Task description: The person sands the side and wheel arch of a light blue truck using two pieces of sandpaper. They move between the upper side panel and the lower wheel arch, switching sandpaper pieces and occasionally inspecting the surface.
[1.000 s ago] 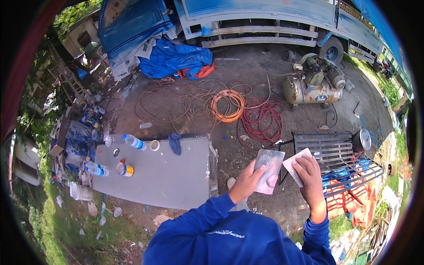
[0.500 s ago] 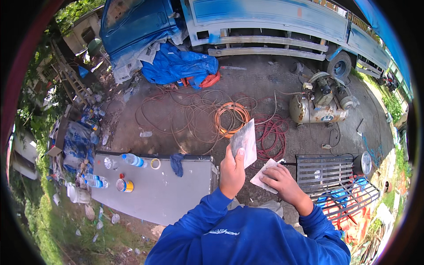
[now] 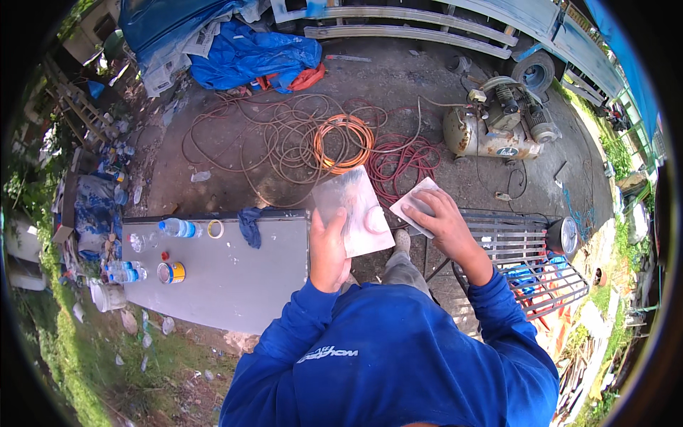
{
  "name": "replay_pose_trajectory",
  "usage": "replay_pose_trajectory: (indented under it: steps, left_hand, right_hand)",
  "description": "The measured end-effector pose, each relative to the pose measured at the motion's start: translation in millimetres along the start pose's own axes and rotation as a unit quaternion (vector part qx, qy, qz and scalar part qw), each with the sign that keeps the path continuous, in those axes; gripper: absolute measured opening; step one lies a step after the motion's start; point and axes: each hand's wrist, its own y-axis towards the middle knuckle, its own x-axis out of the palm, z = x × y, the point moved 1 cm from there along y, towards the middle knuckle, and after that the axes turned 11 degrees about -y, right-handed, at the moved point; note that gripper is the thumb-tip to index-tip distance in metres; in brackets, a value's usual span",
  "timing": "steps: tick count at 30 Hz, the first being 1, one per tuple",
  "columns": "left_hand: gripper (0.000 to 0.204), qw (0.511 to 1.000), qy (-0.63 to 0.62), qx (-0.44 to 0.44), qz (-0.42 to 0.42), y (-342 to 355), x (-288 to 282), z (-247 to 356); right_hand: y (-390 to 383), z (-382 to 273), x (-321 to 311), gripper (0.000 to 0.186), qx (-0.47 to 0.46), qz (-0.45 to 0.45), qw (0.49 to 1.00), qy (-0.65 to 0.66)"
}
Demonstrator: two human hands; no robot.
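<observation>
My left hand (image 3: pixel 329 250) grips a whitish, roughly square putty board (image 3: pixel 348 238) by its near left edge, thumb on top. Grey smears mark the board's upper left, and a pale pink lump of putty (image 3: pixel 375 220) sits on its right part. Just right of it, my right hand (image 3: pixel 447 226) is closed on a smaller, pale, flat spreader (image 3: pixel 410 201), with the fingers lying over its face. A narrow gap separates spreader and board. Both are held in front of my body above the ground.
At left, a grey panel (image 3: pixel 235 285) bears a yellow-blue can (image 3: pixel 171 272), plastic bottles (image 3: pixel 178 228), a tape roll (image 3: pixel 215 228) and a dark blue cloth (image 3: pixel 250 226). Ahead lie coiled hoses (image 3: pixel 343 142) and an air compressor (image 3: pixel 491 132). A slatted metal rack (image 3: pixel 523 249) stands right.
The board has turned from steeply tilted to facing up, bringing the putty lump into view. Both hands remain closed on their things. The view has tipped down, away from the truck.
</observation>
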Motion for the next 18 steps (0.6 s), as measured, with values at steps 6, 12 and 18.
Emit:
replay_pose_trajectory:
  steps: [6,12,18]
  left_hand:
    - [0.035,0.99,0.105,0.087,-0.037,0,15,16]
    - [0.034,0.976,0.2,0.057,-0.066,10,14,6]
    - [0.037,0.911,0.379,0.06,-0.15,7,22,-7]
  right_hand:
    - [6,-10,-11,0.053,-0.058,0.033,0.997,0.045]
    - [17,-7,-23,0.049,-0.123,-0.004,0.992,0.038]
    - [25,3,-30,0.047,-0.074,0.012,0.994,0.073]
